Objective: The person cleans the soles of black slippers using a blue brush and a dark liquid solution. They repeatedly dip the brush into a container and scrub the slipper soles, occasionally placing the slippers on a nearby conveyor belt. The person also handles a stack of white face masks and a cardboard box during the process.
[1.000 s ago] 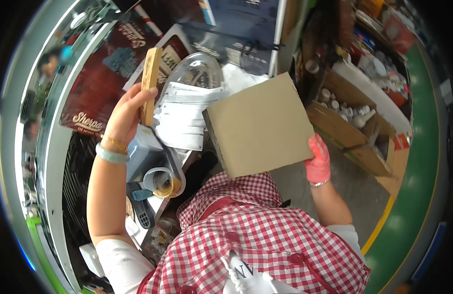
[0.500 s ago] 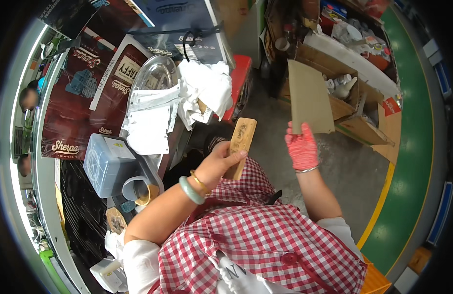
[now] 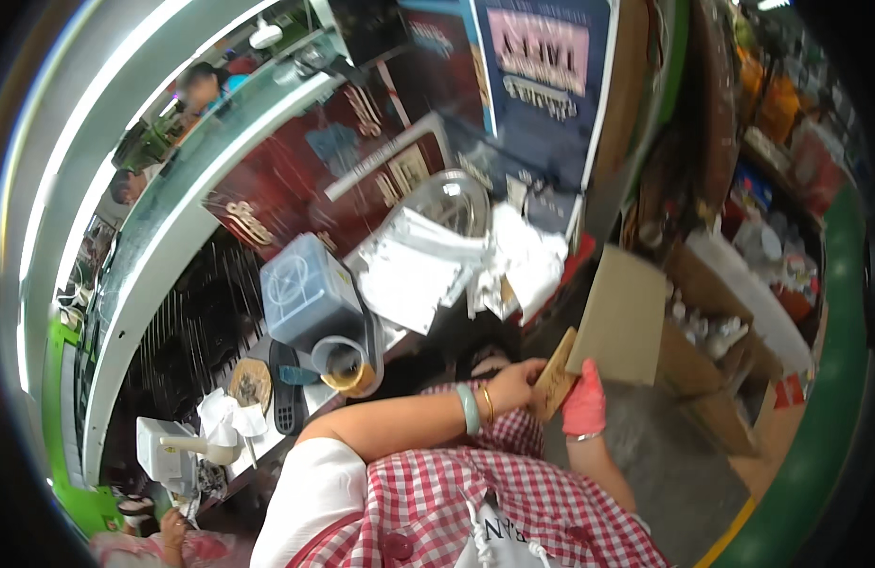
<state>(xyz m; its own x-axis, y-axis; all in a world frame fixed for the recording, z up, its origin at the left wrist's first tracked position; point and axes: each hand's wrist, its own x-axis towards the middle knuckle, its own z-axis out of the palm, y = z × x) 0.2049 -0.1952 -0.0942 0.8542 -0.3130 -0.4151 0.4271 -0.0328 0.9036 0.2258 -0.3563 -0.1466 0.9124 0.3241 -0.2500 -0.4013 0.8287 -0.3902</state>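
My left hand (image 3: 515, 386), bare and with a jade-green bangle and a gold bracelet at its wrist, is closed round one end of a flat wooden block (image 3: 556, 375). The block stands on a slant, with dark marks on its face. In a pink glove, my right hand (image 3: 586, 401) grips the lower edge of a flat beige board (image 3: 623, 308) that looks like cardboard. The board is held upright, its lower left corner overlapping the block in view. Whether the two touch, I cannot tell.
At left, a table holds a bluish clear plastic box (image 3: 310, 292), a cup-like container (image 3: 343, 363), white sheets (image 3: 414, 273), crumpled white cloth (image 3: 530, 254) and an oval clear tray (image 3: 456, 201). Cardboard boxes (image 3: 712, 388) with bottles stand at right. Another person's hand (image 3: 174, 532) shows lower left.
The view has swung toward the left. My hands have come closer together, bringing the wooden block up to the board's lower corner. Both hands keep hold of their things.
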